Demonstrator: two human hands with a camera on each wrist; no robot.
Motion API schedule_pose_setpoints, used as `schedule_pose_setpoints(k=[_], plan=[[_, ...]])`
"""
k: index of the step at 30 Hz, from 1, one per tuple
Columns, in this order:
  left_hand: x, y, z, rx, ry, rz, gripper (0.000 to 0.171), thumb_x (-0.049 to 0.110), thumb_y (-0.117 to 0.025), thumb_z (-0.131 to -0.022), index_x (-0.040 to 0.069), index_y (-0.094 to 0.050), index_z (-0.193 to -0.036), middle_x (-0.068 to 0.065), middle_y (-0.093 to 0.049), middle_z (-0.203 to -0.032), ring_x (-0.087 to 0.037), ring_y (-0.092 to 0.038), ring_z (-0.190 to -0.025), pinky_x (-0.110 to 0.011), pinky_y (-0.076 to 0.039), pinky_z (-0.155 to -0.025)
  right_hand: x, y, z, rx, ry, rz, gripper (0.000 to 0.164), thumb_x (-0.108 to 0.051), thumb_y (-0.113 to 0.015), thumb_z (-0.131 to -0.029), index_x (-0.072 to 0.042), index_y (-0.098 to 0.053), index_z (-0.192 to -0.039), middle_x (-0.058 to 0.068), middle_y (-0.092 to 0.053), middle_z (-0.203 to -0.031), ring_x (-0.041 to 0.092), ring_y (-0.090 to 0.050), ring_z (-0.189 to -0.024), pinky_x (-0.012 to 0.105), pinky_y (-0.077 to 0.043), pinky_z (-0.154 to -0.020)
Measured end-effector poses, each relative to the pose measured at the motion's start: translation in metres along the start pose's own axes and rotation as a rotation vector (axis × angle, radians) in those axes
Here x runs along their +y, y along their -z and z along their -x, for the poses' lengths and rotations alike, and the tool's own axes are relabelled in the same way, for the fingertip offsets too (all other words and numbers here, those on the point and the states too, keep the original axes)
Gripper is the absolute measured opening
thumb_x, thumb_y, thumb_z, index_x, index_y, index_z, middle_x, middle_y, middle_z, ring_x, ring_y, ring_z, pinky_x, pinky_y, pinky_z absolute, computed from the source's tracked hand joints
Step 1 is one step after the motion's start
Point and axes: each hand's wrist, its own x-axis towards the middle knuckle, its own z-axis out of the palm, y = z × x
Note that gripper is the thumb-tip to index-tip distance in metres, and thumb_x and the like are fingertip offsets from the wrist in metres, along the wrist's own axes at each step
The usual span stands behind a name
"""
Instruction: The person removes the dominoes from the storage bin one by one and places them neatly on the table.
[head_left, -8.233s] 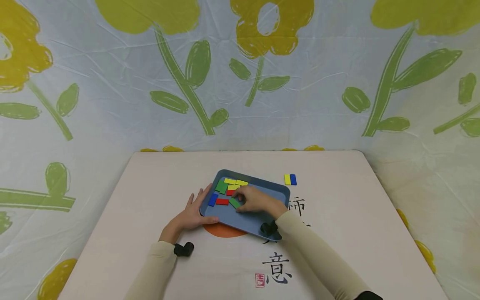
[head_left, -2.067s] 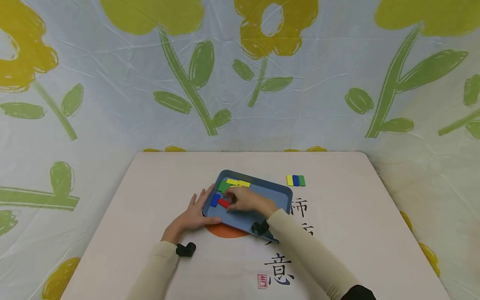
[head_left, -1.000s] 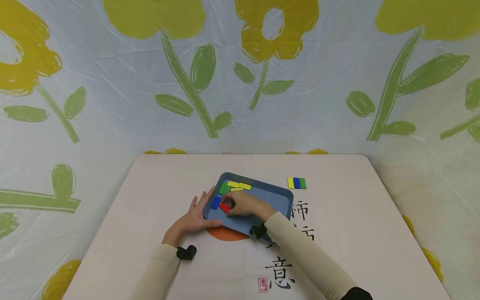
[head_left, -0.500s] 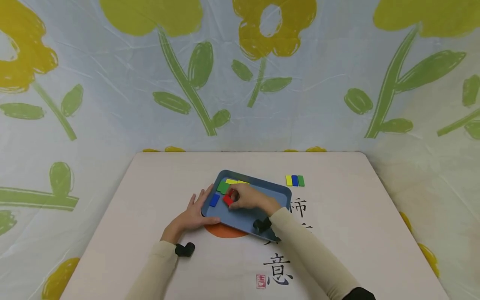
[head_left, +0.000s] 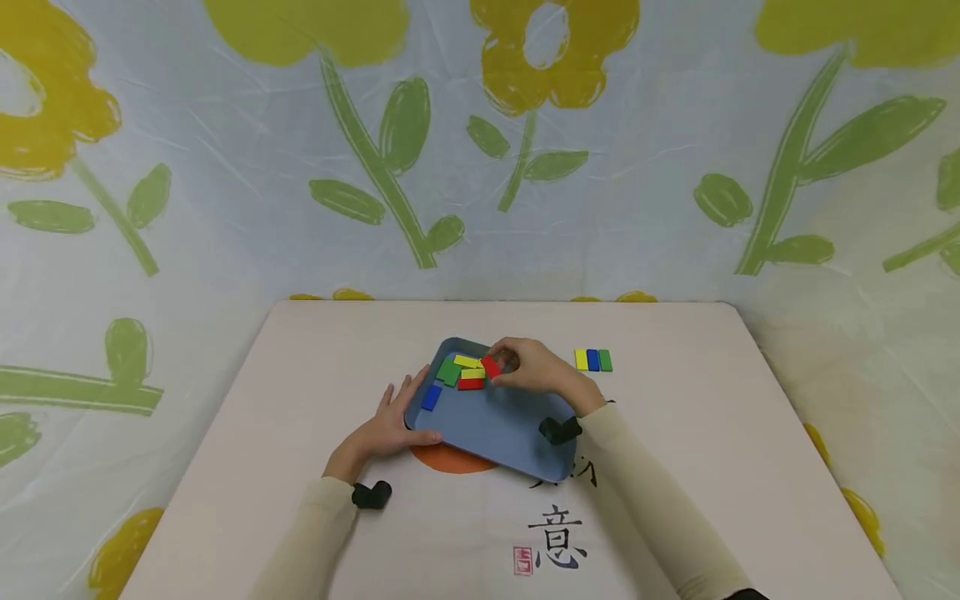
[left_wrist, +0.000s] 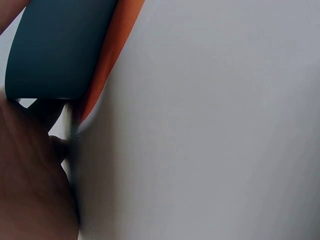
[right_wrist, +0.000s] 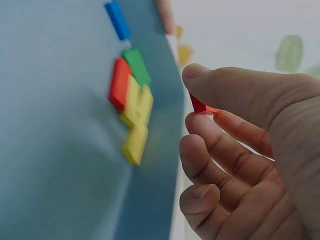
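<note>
In the head view a blue-grey tray (head_left: 480, 427) lies slanted on the table. My left hand (head_left: 386, 431) rests against its left end, fingers spread along the side and the thumb at the near rim. My right hand (head_left: 538, 368) pinches a small flat red block (head_left: 491, 367) between thumb and fingers, over the tray's far side. The right wrist view shows the held red block (right_wrist: 199, 104) partly hidden by the thumb. Inside the tray are another red block (head_left: 470, 384), several yellow blocks (head_left: 473, 374), green ones (head_left: 449, 372) and a blue block (head_left: 431, 397).
Right of the tray, a yellow block (head_left: 581, 360), a blue block (head_left: 593, 360) and a green block (head_left: 605, 360) stand side by side in a row on the table. The pale tabletop (head_left: 420, 533) bears black characters and an orange disc (head_left: 453, 459) partly under the tray.
A green block has joined the yellow and blue row. My right hand has picked up a red block and moved it up and right. The left hand stays at the tray.
</note>
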Motion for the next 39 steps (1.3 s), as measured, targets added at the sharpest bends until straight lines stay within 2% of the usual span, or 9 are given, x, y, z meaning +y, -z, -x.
schedule_pose_setpoints(k=[7, 17, 25, 34, 39], plan=[[-0.001, 0.001, -0.001, 0.000, -0.026, -0.027, 0.111, 0.062, -0.074, -0.072, 0.047, 0.001, -0.152, 0.002, -0.004, -0.164, -0.027, 0.006, -0.151, -0.054, 0.013, -0.118, 0.013, 0.035, 0.014, 0.111, -0.008, 0.015, 0.046, -0.027, -0.079, -0.081, -0.014, -0.060, -0.121, 0.002, -0.066, -0.100, 0.017, -0.061, -0.082, 0.029, -0.054, -0.070], [0.000, 0.003, 0.001, 0.004, -0.002, -0.018, 0.111, 0.063, -0.074, -0.071, 0.047, 0.001, -0.152, 0.001, -0.003, -0.164, -0.027, 0.008, -0.151, -0.056, 0.012, -0.117, 0.040, 0.072, 0.041, 0.207, -0.083, -0.010, 0.047, -0.025, -0.077, -0.083, -0.011, -0.058, -0.123, 0.008, -0.063, -0.102, 0.022, -0.061, -0.081, 0.031, -0.053, -0.064], [0.002, 0.003, 0.002, -0.001, 0.006, -0.012, 0.110, 0.061, -0.074, -0.072, 0.047, 0.000, -0.152, 0.000, -0.003, -0.164, -0.028, 0.009, -0.151, -0.059, 0.011, -0.117, 0.071, 0.081, 0.063, 0.230, -0.157, 0.008, 0.049, -0.028, -0.075, -0.085, -0.007, -0.056, -0.125, 0.011, -0.063, -0.103, 0.024, -0.063, -0.086, 0.031, -0.053, -0.065], [0.004, 0.002, 0.002, -0.010, -0.016, 0.002, 0.111, 0.060, -0.076, -0.072, 0.046, 0.000, -0.153, 0.002, -0.005, -0.164, -0.025, 0.007, -0.151, -0.053, 0.015, -0.117, 0.105, 0.087, 0.081, 0.247, -0.242, 0.056, 0.048, -0.025, -0.073, -0.086, -0.004, -0.055, -0.126, 0.014, -0.062, -0.103, 0.029, -0.064, -0.093, 0.032, -0.053, -0.070], [0.004, 0.002, 0.001, -0.009, -0.018, -0.005, 0.111, 0.061, -0.075, -0.072, 0.046, 0.000, -0.153, 0.001, -0.005, -0.164, -0.026, 0.007, -0.151, -0.054, 0.014, -0.117, 0.125, 0.089, 0.090, 0.261, -0.294, 0.076, 0.048, -0.025, -0.072, -0.087, -0.002, -0.054, -0.126, 0.014, -0.061, -0.103, 0.029, -0.063, -0.095, 0.032, -0.053, -0.074]])
